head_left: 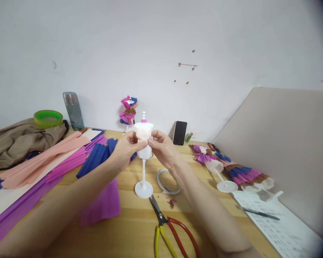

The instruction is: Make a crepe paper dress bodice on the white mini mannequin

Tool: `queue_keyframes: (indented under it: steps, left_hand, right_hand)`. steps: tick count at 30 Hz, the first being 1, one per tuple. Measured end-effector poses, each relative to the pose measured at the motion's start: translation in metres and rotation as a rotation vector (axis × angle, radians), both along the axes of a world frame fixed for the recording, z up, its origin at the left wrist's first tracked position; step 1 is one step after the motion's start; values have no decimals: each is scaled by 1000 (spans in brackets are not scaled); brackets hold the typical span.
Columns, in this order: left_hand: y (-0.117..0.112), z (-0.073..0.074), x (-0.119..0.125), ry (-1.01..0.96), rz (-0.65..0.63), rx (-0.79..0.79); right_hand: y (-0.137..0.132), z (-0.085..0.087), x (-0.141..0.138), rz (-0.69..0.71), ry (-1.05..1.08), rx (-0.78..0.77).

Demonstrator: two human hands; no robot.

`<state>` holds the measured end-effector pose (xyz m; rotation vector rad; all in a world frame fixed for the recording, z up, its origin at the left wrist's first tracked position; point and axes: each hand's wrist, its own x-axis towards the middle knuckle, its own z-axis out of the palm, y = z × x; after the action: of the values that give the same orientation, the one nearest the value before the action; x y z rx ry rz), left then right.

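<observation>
A small white dress form point(144, 152) stands upright on its round base in front of me. Pale peach crepe paper point(143, 131) wraps its chest, with a pink band at the neck above. From the left side, my left hand point(127, 147) pinches the paper at the waist, its thumb on the front. Opposite it, my right hand point(164, 147) has thumb and fingers closed on the paper's lower right edge. Below the hands lie a roll of white tape point(159, 181) and scissors point(161, 219) with one red and one yellow handle, blades near the base.
Crepe paper strips point(51, 157) and brown cloth point(24, 139) cover the left, with green tape point(48, 118) and a flask point(74, 111) behind. A decorated form point(129, 111) and a phone point(180, 133) stand by the wall. Dressed forms point(227, 186) and a pen point(261, 214) lie right.
</observation>
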<state>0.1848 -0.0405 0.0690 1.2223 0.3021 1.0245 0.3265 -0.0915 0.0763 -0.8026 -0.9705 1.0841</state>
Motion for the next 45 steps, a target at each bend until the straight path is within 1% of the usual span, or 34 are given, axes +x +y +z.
queue_keyframes:
  steps: [4,9,12,14,17,20,23,25,28,30,32,34,36,37,39,43,45]
  left_hand:
    - [0,3,-1,2,-22,17]
    - [8,0,-2,-13,3,70]
    - [15,-4,-2,-15,37,105]
    - [17,-6,-1,-9,76,123]
    - [13,-7,1,3,149,159]
    - [7,-5,3,69,163,204]
    - [9,2,-3,164,100,259]
    - [15,9,-13,221,57,312]
    - [27,22,-32,274,25,456]
    - [33,29,-43,275,-23,574]
    - [38,33,-48,252,-109,651]
    - [39,33,-49,209,-185,662]
    - [39,32,-47,167,-218,644]
    - [38,32,-47,154,-208,636]
    - [36,34,-48,171,-150,630]
    - [31,46,-59,325,14,670]
    - [30,51,-63,372,75,708]
  right_hand:
    - [-3,7,9,55,-9,-14]
    - [-8,12,14,13,-98,-13]
    - [-8,10,13,-11,-220,12]
    - [-7,7,11,-2,-333,36]
    - [-4,0,8,50,-466,7]
    - [2,-9,7,106,-516,-38]
    - [6,-14,9,140,-542,-34]
    - [6,-14,10,151,-559,-31]
    - [3,-13,8,187,-563,-46]
    - [0,-11,6,219,-561,-61]
    - [-4,-9,2,246,-568,-69]
    - [-7,-8,-1,269,-570,-73]
    - [-9,-7,-4,292,-560,-68]
    - [-10,-6,-6,295,-551,-64]
    - [-12,-6,-9,285,-537,-62]
    - [-13,-6,-14,254,-539,-73]
    - [-14,-6,-15,238,-544,-68]
